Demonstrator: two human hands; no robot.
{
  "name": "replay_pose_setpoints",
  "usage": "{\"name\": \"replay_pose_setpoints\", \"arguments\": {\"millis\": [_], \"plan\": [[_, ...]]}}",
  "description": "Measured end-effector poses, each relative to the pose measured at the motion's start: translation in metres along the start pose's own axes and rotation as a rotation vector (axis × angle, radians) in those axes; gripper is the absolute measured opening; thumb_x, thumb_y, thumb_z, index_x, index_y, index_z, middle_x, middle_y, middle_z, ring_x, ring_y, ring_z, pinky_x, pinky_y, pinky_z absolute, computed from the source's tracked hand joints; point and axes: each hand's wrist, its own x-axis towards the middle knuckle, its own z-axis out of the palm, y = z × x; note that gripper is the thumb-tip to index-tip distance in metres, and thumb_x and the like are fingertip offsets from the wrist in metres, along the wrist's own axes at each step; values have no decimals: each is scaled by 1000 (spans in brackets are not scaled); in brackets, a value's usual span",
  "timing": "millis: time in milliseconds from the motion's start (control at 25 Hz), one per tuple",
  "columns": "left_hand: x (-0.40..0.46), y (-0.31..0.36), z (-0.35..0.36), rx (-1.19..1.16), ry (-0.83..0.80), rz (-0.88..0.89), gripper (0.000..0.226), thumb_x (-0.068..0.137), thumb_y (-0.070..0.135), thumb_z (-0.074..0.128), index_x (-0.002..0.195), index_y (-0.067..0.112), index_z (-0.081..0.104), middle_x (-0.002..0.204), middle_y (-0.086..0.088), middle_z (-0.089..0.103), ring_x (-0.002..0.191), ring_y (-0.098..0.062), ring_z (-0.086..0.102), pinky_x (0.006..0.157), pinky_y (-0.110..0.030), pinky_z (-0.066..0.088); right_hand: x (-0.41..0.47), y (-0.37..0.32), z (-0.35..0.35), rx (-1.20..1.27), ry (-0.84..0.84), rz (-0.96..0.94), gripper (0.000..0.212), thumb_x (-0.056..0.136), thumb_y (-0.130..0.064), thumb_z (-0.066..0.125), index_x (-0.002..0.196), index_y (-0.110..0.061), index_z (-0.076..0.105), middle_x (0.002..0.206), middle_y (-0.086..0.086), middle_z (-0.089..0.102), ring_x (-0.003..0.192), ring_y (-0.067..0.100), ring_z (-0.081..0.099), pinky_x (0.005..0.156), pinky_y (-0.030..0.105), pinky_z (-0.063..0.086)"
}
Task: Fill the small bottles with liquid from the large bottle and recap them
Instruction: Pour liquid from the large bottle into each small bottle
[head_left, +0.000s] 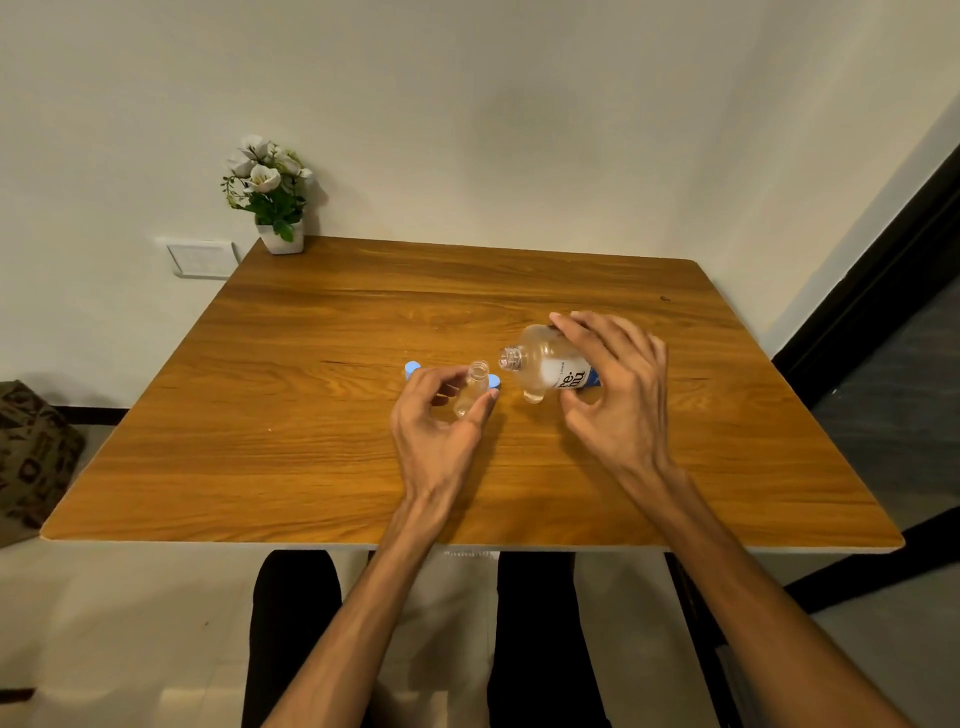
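While both hands (436, 415) (618, 384) grip bottles (470, 389) (540, 369) (uncapped), a wooden table (311, 415) meets the wall (467, 104).

Home: wooden table (363, 322), potted flowers (270, 192)

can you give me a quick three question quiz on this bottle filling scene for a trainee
1. True or false: the large bottle in the right hand is uncapped and tilted towards the small bottle.
2. Which hand holds the small bottle? A. left hand B. right hand C. neither
3. Fill in: the flower pot stands at the table's far ____ corner.

Key: 1 true. 2 A. 3 left.
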Motion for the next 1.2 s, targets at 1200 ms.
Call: {"name": "replay_pose_setpoints", "arguments": {"millis": [1200], "plan": [[-8,0,13,-128,3,16,38,71,34,94,103,24,77,90,8,68,76,-3,58,71,-12,47,39,4,-24,-179,-12,-254,75,71,-2,80,143,-17,64,143,11,64,136,35,54,109,52,37]]}}
